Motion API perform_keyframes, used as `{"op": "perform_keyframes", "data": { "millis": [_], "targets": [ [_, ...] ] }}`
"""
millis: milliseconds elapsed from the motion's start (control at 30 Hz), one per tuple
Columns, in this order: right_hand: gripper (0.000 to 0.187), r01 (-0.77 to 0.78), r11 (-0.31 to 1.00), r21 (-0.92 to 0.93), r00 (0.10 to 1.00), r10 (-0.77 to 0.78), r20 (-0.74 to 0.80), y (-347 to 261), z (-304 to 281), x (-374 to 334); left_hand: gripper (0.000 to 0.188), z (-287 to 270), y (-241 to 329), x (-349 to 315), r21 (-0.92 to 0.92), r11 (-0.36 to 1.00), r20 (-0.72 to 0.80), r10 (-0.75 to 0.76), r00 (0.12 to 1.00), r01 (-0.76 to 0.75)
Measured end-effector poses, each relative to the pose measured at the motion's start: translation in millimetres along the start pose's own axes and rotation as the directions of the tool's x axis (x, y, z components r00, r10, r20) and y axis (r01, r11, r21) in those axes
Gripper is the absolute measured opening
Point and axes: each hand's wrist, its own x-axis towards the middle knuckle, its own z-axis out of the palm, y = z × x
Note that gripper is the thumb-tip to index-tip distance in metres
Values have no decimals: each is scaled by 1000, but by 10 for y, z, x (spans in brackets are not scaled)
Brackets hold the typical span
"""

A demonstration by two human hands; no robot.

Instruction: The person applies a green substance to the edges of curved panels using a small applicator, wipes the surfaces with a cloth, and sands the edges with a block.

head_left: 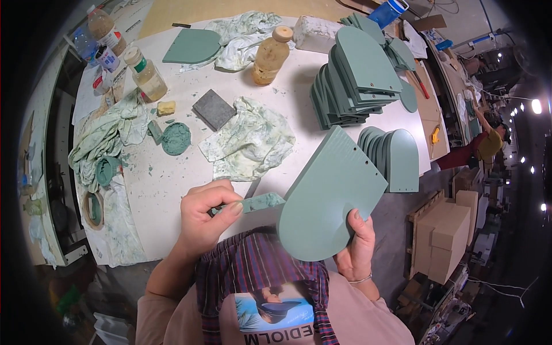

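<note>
My left hand (201, 215) is closed around a putty knife (260, 203) whose blade is smeared with green filler. Its tip meets the left edge of a green painted board (330, 198), rounded at the near end and with small holes along the opposite edge. My right hand (357, 244) grips that board from the right, thumb on the face and fingers mostly hidden beneath. On the table (167, 213), a round tub of green filler (176, 139) stands left of a stained cloth (250, 141), and a grey sanding block (214, 109) lies against the cloth.
A tall stack of similar boards (362, 63) and a shorter row (402, 158) stand to the right. Bottles (270, 57) and rags (115, 129) sit at the back and left. Cardboard boxes (448, 236) are beside the table; another person (489, 144) is far right.
</note>
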Motion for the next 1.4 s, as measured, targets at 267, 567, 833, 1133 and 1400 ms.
{"op": "perform_keyframes", "data": {
  "millis": [267,567,833,1133,1400],
  "targets": [
    [60,-10,999,-31,1000,10,13,33,-53,1,7,-19,40,14,71,995,-9,72,997,-71],
    [56,-37,998,-52,999,39,37,16,-9,-18,6,-31,47,49,104,992,-7,74,997,-72],
    [51,-91,996,-14,993,92,78,10,24,-33,6,-40,57,39,79,996,9,40,999,-40],
    [50,-135,990,34,985,131,111,27,-13,-25,5,-61,52,45,78,997,33,25,999,-27],
    [50,-164,985,54,983,159,96,29,-33,-20,25,-121,74,92,154,979,38,129,991,-133]
  ]
}}
